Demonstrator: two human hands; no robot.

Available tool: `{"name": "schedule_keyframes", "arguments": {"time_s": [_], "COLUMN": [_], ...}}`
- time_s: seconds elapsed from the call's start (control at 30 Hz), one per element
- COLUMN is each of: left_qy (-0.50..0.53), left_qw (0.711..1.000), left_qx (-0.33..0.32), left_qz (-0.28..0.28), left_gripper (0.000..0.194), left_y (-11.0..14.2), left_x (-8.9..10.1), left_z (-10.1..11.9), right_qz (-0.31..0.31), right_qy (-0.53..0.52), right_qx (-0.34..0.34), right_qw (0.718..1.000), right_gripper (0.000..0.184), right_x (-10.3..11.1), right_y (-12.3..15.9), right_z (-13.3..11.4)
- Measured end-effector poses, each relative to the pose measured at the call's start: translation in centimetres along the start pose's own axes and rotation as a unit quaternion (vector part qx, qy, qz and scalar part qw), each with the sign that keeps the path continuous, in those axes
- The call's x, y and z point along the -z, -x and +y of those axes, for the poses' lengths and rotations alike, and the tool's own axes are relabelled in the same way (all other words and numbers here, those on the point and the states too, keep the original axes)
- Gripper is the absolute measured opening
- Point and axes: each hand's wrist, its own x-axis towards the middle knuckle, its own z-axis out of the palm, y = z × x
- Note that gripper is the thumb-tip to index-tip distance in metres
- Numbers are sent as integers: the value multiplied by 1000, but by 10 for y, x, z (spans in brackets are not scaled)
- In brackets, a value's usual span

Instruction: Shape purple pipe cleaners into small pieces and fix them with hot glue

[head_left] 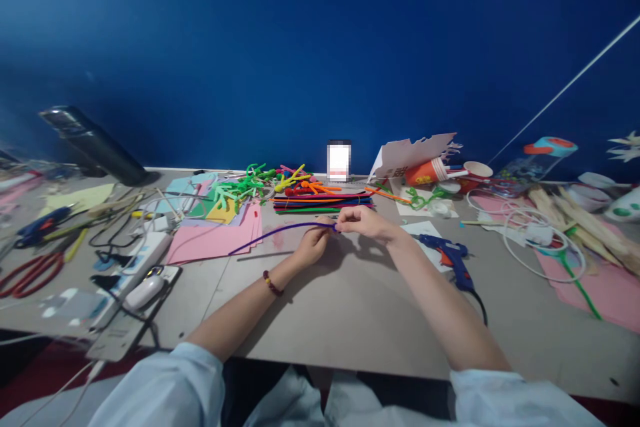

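Both my hands meet over the middle of the grey table [350, 307]. My left hand [314, 243] is closed round a purple pipe cleaner [273, 235] that runs out to the left, above the pink paper [210, 240]. My right hand [363, 220] pinches the same pipe cleaner at its right end, fingers pressed together. A dark red bead bracelet [273, 283] sits on my left wrist. Just behind my hands lies a flat bundle of coloured pipe cleaners [323, 202].
A blue glue gun [450, 257] lies right of my right arm. Red scissors [30, 273], a power strip [145, 257] and cables fill the left side. Paper cups [435, 173], white hoops [543, 240] and wooden sticks [585, 220] are at the right. A phone [339, 160] leans on the blue wall.
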Motion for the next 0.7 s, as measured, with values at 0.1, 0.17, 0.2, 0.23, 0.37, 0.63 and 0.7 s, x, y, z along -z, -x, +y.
{"name": "schedule_keyframes", "arguments": {"time_s": [0.1,0.17,0.2,0.23,0.37,0.63,0.7], "left_qy": [-37,-78,-99,-115,-105,-92,-99], "left_qw": [998,992,987,982,981,982,982], "left_qx": [-11,-2,10,22,28,-63,-82], "left_qz": [47,99,126,147,161,151,136], "left_gripper": [19,14,12,9,12,10,11], "left_y": [-1,-2,-2,-1,0,-2,-2], "left_x": [1,1,1,2,2,4,5], "left_z": [4,7,8,10,14,20,19], "right_qz": [31,58,70,80,100,40,19], "right_qy": [-6,-7,-8,-10,-43,6,36], "right_qx": [-10,-22,-28,-32,-32,-31,-10], "right_qw": [999,998,997,996,994,999,999], "right_gripper": [30,32,32,33,32,25,21], "right_x": [-2,-2,-2,-1,1,3,5], "right_y": [-1,-2,-2,-3,-7,-5,-3], "right_z": [0,1,2,4,10,12,11]}}
